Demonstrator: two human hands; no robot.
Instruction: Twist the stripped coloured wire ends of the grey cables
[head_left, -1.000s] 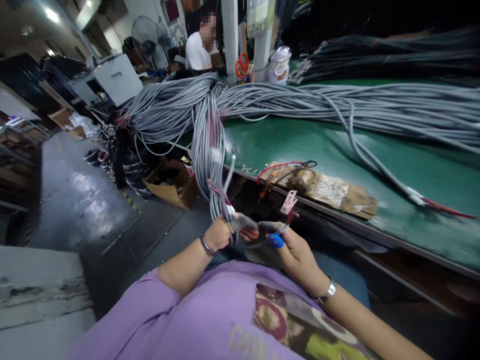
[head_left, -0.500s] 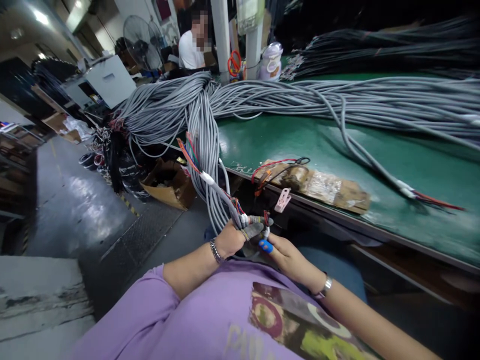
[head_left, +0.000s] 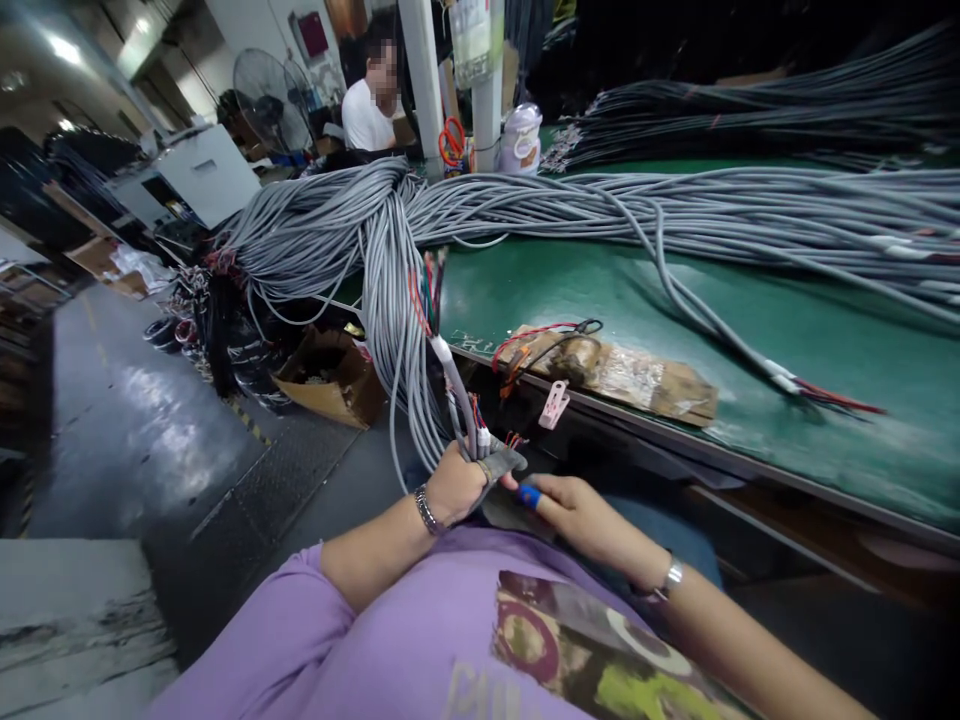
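Observation:
My left hand (head_left: 466,482), with grey covers on its fingers, is closed around a few grey cables (head_left: 459,395). Their stripped ends point upward, with white tape bands and red, green and black wires (head_left: 426,290) fanned out. Shorter coloured wires (head_left: 480,415) stick up just above the fist. Close beside its fingertips, my right hand (head_left: 574,508) is pinched, with a blue cover (head_left: 529,496) on the thumb. What lies between its fingers is hidden. A thick bundle of grey cables (head_left: 401,300) hangs over the table edge behind my left hand.
On the green table (head_left: 600,285) lies a taped board (head_left: 637,375) with leads. A pink clip (head_left: 554,404) hangs at the edge. Grey cables (head_left: 750,205) stretch across the back. A cardboard box (head_left: 330,385) stands on the floor. A person in white (head_left: 367,115) sits beyond.
The wire ends of the held cable have swung right and more upright. My right hand has drawn slightly away from the left fingertips. The view has shifted a little.

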